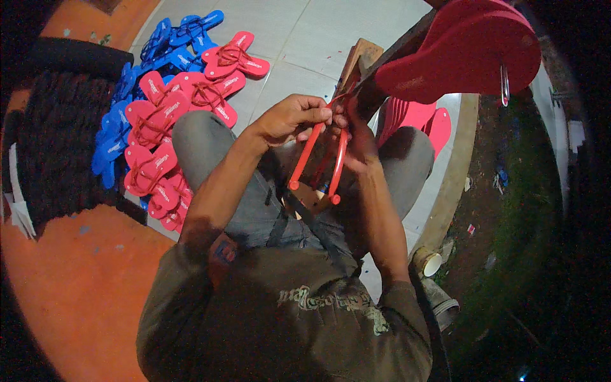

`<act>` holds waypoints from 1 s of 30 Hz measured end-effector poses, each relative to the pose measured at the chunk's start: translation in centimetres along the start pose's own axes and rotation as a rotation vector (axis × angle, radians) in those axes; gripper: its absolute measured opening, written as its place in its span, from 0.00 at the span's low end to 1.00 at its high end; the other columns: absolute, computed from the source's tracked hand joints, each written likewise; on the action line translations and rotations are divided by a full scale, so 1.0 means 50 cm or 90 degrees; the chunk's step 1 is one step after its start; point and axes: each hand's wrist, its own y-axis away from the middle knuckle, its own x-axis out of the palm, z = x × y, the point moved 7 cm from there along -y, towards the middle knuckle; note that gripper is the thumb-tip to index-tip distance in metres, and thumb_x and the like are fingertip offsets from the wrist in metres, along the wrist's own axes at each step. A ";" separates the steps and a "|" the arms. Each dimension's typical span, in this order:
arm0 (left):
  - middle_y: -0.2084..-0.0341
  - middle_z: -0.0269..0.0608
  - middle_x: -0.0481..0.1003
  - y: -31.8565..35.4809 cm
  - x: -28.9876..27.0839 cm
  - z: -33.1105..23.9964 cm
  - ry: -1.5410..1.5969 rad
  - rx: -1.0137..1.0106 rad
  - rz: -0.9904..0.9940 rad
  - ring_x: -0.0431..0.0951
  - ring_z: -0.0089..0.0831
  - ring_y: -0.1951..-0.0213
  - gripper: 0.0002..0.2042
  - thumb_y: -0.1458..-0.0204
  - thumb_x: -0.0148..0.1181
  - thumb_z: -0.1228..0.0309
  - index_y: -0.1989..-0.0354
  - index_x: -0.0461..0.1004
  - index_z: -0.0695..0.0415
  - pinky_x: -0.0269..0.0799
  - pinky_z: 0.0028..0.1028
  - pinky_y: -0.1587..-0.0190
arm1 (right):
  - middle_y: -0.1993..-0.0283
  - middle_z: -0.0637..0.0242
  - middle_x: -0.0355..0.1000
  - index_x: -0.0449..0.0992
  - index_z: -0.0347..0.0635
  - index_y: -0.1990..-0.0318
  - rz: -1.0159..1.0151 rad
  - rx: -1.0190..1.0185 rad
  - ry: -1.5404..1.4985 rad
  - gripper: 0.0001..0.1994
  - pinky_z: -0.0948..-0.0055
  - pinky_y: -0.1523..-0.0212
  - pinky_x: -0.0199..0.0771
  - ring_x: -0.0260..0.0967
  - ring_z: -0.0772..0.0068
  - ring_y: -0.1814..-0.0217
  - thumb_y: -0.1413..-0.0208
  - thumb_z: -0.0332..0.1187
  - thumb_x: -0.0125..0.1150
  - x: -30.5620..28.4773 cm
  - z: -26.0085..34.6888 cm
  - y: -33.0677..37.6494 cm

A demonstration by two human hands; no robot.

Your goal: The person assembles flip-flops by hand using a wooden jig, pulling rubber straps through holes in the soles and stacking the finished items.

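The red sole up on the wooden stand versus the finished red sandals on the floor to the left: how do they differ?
The red sole sits raised on the wooden stand, alone; the finished red sandals lie flat in a pile on the tiled floor among blue sandals. The sole shows no strap; the finished sandals carry theirs, while a loose red strap is in both hands, left hand and right hand. Both are red.

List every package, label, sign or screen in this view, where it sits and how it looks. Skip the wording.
Printed marks on the finished sandals: pale, small, on the footbeds of the red and blue pile on the floor, left of the person.
Faint stamped mark on the red sole: upper right, on the wooden stand.
Shirt print: pale lettering-like design across the dark shirt, bottom centre.
No packages, signs or screens can be made out.
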 end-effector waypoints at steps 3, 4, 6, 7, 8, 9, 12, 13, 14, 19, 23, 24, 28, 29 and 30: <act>0.82 0.33 0.69 0.000 0.000 -0.003 -0.010 0.001 -0.016 0.58 0.12 0.91 0.11 0.49 0.52 0.65 0.70 0.69 0.62 0.50 0.12 0.91 | 0.81 0.77 0.60 0.67 0.46 0.69 -0.013 0.003 0.040 0.14 0.85 0.82 0.55 0.52 0.86 0.82 0.47 0.47 0.50 0.011 0.004 0.002; 0.82 0.33 0.69 -0.001 -0.001 -0.003 -0.010 0.001 -0.023 0.58 0.12 0.91 0.11 0.49 0.52 0.65 0.70 0.69 0.62 0.50 0.12 0.91 | 0.81 0.77 0.60 0.67 0.46 0.69 0.002 0.007 0.044 0.14 0.85 0.82 0.55 0.52 0.86 0.82 0.47 0.48 0.49 0.012 0.001 0.002; 0.82 0.33 0.69 -0.007 -0.008 0.005 -0.006 0.005 -0.017 0.57 0.12 0.92 0.12 0.49 0.52 0.64 0.70 0.68 0.62 0.50 0.12 0.91 | 0.81 0.77 0.60 0.67 0.46 0.70 0.029 0.009 0.053 0.15 0.84 0.82 0.54 0.51 0.86 0.83 0.46 0.48 0.49 0.013 0.003 0.000; 0.82 0.34 0.69 -0.009 -0.012 0.008 -0.005 0.006 -0.013 0.57 0.12 0.92 0.12 0.49 0.52 0.64 0.70 0.68 0.63 0.50 0.12 0.91 | 0.81 0.78 0.59 0.67 0.46 0.70 0.017 0.003 0.053 0.15 0.84 0.82 0.53 0.51 0.86 0.82 0.46 0.48 0.49 0.011 0.006 0.001; 0.82 0.34 0.69 -0.011 -0.013 0.010 0.001 0.006 -0.007 0.57 0.12 0.92 0.12 0.48 0.52 0.64 0.70 0.68 0.62 0.50 0.12 0.92 | 0.80 0.78 0.59 0.67 0.45 0.70 0.002 -0.002 0.053 0.15 0.84 0.82 0.53 0.50 0.86 0.82 0.46 0.48 0.48 0.016 0.009 0.002; 0.82 0.34 0.69 -0.013 -0.014 0.012 0.007 0.005 -0.002 0.57 0.12 0.92 0.12 0.48 0.51 0.64 0.70 0.68 0.62 0.50 0.12 0.92 | 0.80 0.78 0.59 0.67 0.45 0.70 -0.013 -0.007 0.053 0.15 0.84 0.81 0.52 0.50 0.86 0.82 0.46 0.48 0.48 0.016 0.011 0.003; 0.83 0.34 0.68 -0.012 -0.010 0.011 0.009 -0.003 -0.012 0.56 0.12 0.94 0.12 0.48 0.51 0.63 0.70 0.67 0.61 0.49 0.14 0.94 | 0.80 0.78 0.59 0.67 0.45 0.71 -0.038 -0.039 0.122 0.16 0.85 0.80 0.51 0.50 0.87 0.81 0.46 0.48 0.47 0.007 0.019 -0.006; 0.83 0.33 0.68 -0.013 -0.010 0.013 0.016 -0.001 -0.014 0.56 0.12 0.94 0.12 0.48 0.50 0.63 0.70 0.67 0.61 0.48 0.14 0.95 | 0.79 0.77 0.59 0.66 0.46 0.69 -0.016 -0.031 0.074 0.13 0.88 0.81 0.53 0.47 0.88 0.85 0.45 0.46 0.48 0.010 0.015 -0.006; 0.84 0.33 0.68 -0.013 -0.009 0.012 0.020 0.005 -0.018 0.55 0.12 0.95 0.12 0.48 0.50 0.63 0.70 0.66 0.61 0.48 0.13 0.95 | 0.78 0.76 0.61 0.66 0.45 0.68 0.005 -0.037 0.066 0.13 0.87 0.80 0.54 0.49 0.88 0.84 0.45 0.45 0.48 0.007 0.017 -0.006; 0.85 0.33 0.69 -0.007 -0.033 0.010 -0.412 0.003 -0.041 0.65 0.20 0.87 0.10 0.51 0.52 0.65 0.75 0.69 0.60 0.61 0.23 0.85 | 0.71 0.73 0.68 0.71 0.41 0.64 -0.239 -0.047 0.707 0.13 0.83 0.72 0.62 0.61 0.84 0.75 0.45 0.41 0.49 -0.043 0.040 0.010; 0.84 0.40 0.71 -0.016 -0.018 0.061 -0.752 0.057 0.006 0.66 0.23 0.81 0.10 0.56 0.52 0.66 0.78 0.71 0.62 0.64 0.28 0.75 | 0.68 0.68 0.72 0.72 0.42 0.59 -0.286 -0.155 0.570 0.13 0.79 0.71 0.66 0.66 0.78 0.71 0.45 0.40 0.50 -0.096 0.018 0.051; 0.84 0.41 0.71 -0.021 0.010 0.061 -0.818 0.103 0.039 0.66 0.23 0.82 0.11 0.56 0.52 0.66 0.78 0.71 0.62 0.64 0.28 0.76 | 0.70 0.69 0.71 0.72 0.39 0.60 -0.331 -0.163 0.627 0.13 0.79 0.69 0.65 0.66 0.79 0.70 0.46 0.39 0.51 -0.114 0.025 0.062; 0.84 0.45 0.74 -0.062 -0.056 0.116 -0.611 -0.052 0.062 0.73 0.39 0.81 0.12 0.57 0.52 0.64 0.74 0.75 0.62 0.66 0.36 0.76 | 0.72 0.67 0.69 0.72 0.34 0.64 -0.369 -0.277 0.487 0.14 0.77 0.70 0.66 0.66 0.78 0.71 0.48 0.39 0.54 -0.113 0.068 0.103; 0.77 0.48 0.75 -0.081 -0.069 0.129 -0.651 -0.185 -0.003 0.74 0.41 0.77 0.13 0.56 0.52 0.65 0.68 0.75 0.60 0.67 0.38 0.74 | 0.72 0.66 0.69 0.72 0.34 0.65 -0.369 -0.302 0.417 0.14 0.77 0.71 0.67 0.66 0.77 0.71 0.48 0.39 0.55 -0.121 0.072 0.113; 0.75 0.49 0.75 -0.111 -0.098 0.200 -0.788 -0.101 0.047 0.74 0.41 0.76 0.14 0.56 0.51 0.64 0.65 0.74 0.60 0.68 0.37 0.73 | 0.73 0.66 0.69 0.72 0.33 0.66 -0.364 -0.305 0.453 0.14 0.77 0.72 0.67 0.66 0.77 0.72 0.48 0.39 0.55 -0.113 0.073 0.114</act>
